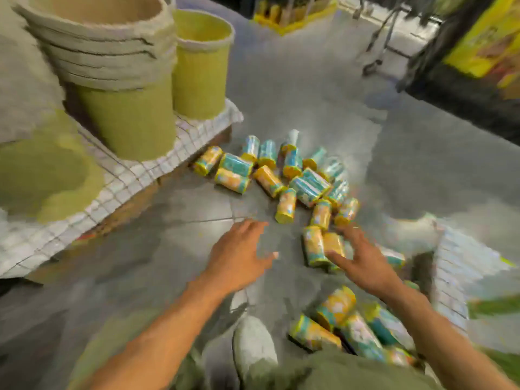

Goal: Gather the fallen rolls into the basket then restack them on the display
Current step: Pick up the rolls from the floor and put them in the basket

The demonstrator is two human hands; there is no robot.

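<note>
- Neither grip holds anything: my right hand (363, 257) is spread wide, fingers touching the nearest rolls (323, 246); my left hand (239, 254) hovers open beside them over bare floor (140, 277).
- Closest to me, a few rolls lie in what I take for the basket (447, 277); blur hides its shape.
- Further out, the main scatter of rolls (284, 170) lies on the floor beside the display pallet (180, 142), under the green tubs (132, 119).
- Risk: these round rolls could skitter away from a hasty sweep, or slip out if I grab too many.
</note>
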